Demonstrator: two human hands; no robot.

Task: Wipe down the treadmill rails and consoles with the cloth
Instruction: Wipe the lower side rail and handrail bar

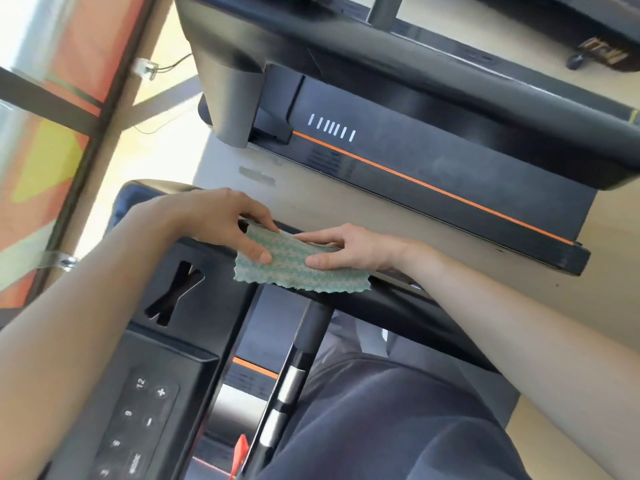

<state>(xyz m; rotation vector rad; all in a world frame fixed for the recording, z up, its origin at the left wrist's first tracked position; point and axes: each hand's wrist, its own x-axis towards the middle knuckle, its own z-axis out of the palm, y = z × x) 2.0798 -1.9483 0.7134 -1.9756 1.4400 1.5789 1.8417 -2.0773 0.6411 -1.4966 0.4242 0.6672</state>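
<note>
A green and white patterned cloth [292,268] lies draped over the black side rail [398,306] of the treadmill I stand on. My left hand [221,220] pinches the cloth's left end between thumb and fingers. My right hand [349,249] pinches its right end the same way. The cloth's lower edge hangs over the rail's near side. The black console [145,410] with number keys and plus and minus buttons sits at the lower left.
A second treadmill [433,168] with an orange stripe stands just beyond the rail. A grey centre handlebar [298,375] with silver sensors runs down below the cloth. A glass wall with dark frames [69,161] is on the left. My dark trousers [398,427] fill the lower right.
</note>
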